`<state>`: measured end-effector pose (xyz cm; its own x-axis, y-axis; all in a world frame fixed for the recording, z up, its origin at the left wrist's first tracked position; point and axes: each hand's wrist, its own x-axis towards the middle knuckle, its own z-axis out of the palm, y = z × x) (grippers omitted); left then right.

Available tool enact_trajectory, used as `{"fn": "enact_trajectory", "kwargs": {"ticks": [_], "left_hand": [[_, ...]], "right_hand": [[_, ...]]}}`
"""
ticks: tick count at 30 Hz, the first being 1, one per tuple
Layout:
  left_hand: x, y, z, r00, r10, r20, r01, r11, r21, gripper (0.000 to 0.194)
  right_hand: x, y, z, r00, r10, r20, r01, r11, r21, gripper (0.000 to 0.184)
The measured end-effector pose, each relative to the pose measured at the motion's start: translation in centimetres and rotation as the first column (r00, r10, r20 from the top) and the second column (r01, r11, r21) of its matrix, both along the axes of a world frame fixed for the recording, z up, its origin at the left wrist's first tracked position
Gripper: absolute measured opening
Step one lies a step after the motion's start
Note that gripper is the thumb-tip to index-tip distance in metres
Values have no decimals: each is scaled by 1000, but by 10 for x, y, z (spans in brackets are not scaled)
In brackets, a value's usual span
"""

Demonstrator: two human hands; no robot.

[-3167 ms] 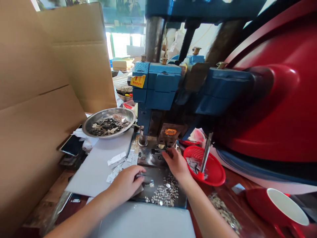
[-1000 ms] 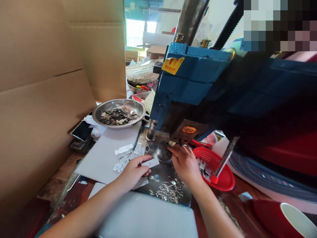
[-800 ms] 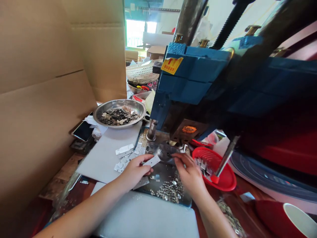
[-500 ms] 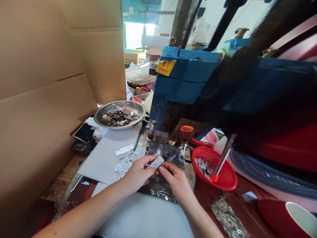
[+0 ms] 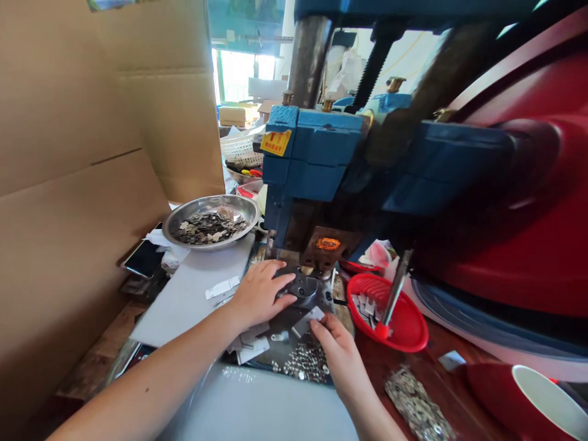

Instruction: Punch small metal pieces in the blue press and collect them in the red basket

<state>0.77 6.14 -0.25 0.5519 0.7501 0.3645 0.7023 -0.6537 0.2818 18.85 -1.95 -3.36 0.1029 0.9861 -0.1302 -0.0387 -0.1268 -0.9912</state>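
My left hand (image 5: 261, 291) reaches over the dark die plate of a blue press (image 5: 316, 153), its fingers spread; I see nothing held in it. Between the thumb and fingers of my right hand (image 5: 337, 346) is a flat metal plate (image 5: 307, 323), tilted over the front of the press bed. Several similar silvery plates (image 5: 252, 350) lie under and beside my left forearm. Many tiny shiny metal pieces (image 5: 305, 361) are scattered on the bed's front part. A small metal bracket (image 5: 279, 336) lies between my hands.
A steel bowl (image 5: 168, 229) of flat metal pieces stands at the left, near a phone (image 5: 143, 258). To the right are a red basket (image 5: 416, 324) with metal parts, a lever rod (image 5: 395, 288) and a bag of small parts (image 5: 418, 404). Cardboard (image 5: 68, 245) walls the left.
My left hand has let go of the metal plate and moved up onto the die area with fingers spread. My right hand keeps the plate. The view has shifted slightly.
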Motion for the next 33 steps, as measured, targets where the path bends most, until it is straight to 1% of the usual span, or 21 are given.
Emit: {"fn": "enact_trajectory", "kwargs": {"ticks": [2, 3, 5, 7, 8, 10, 11, 13, 14, 16, 17, 18, 19, 21, 23, 25, 27, 28, 29, 31, 33], "left_hand": [[-5, 4, 2, 999, -10, -35, 12, 999, 50, 35], [-9, 6, 3, 1000, 20, -22, -18, 997, 74, 30], [-20, 7, 6, 989, 132, 65, -137, 986, 95, 21], [-28, 5, 10, 956, 238, 173, -249, 968, 44, 20], [-30, 3, 12, 942, 269, 198, -274, 962, -6, 21], [-28, -4, 14, 935, 292, 200, -270, 954, -130, 32], [-24, -9, 14, 935, 289, 204, -248, 947, -204, 37], [-12, -20, 13, 923, 264, 280, -141, 908, -393, 38], [-6, -25, 11, 906, 244, 345, -46, 868, -494, 33], [5, -33, 7, 867, 215, 450, 145, 754, -640, 25], [9, -34, 5, 850, 218, 480, 205, 702, -682, 21], [12, -35, 2, 836, 236, 496, 231, 667, -708, 18], [13, -34, 0, 822, 265, 504, 233, 650, -723, 16], [15, -29, -3, 784, 339, 520, 199, 656, -728, 25], [17, -22, -4, 761, 372, 532, 141, 706, -695, 31], [22, -14, -3, 765, 367, 529, 60, 778, -626, 25], [28, -6, -4, 786, 364, 499, -45, 840, -541, 15], [31, -1, -5, 795, 371, 479, -97, 859, -503, 13], [34, 4, -6, 801, 382, 461, -144, 870, -471, 11], [38, 13, -11, 806, 400, 436, -201, 878, -434, 12], [40, 22, -17, 814, 388, 433, -179, 876, -449, 19]], "right_hand": [[3, -1, 0, 1000, -15, 4, 15, 1000, -2, 37], [4, -1, 1, 1000, -28, 10, 28, 1000, -1, 36], [5, -1, 1, 999, -43, 3, 43, 999, -8, 36], [6, -1, 0, 999, -26, -44, 25, 999, -33, 34], [5, -1, 0, 998, -7, -64, 4, 999, -45, 33], [3, -1, 0, 998, 30, -47, -32, 999, -39, 30], [1, -2, 1, 999, 38, 15, -37, 999, -15, 28], [-1, -3, 4, 970, 33, 243, -53, 996, 75, 24], [-2, -4, 6, 927, 21, 374, -77, 988, 135, 21], [-3, -4, 12, 816, 1, 578, -170, 956, 238, 17], [-3, -4, 14, 776, 3, 631, -224, 936, 270, 16], [-3, -4, 15, 758, 11, 652, -262, 920, 290, 17], [-2, -3, 16, 759, 16, 651, -277, 913, 301, 19], [1, 3, 13, 791, 2, 612, -230, 928, 294, 23], [4, 12, 10, 816, -67, 574, -117, 953, 279, 26], [7, 25, 7, 798, -164, 580, -36, 948, 318, 24], [8, 41, 7, 753, -238, 613, -33, 917, 396, 21], [8, 49, 7, 732, -264, 628, -45, 901, 431, 20], [9, 56, 8, 718, -281, 637, -53, 890, 452, 20], [9, 69, 7, 711, -290, 641, -47, 890, 454, 20], [9, 79, 4, 730, -279, 623, -28, 899, 436, 20]]}}
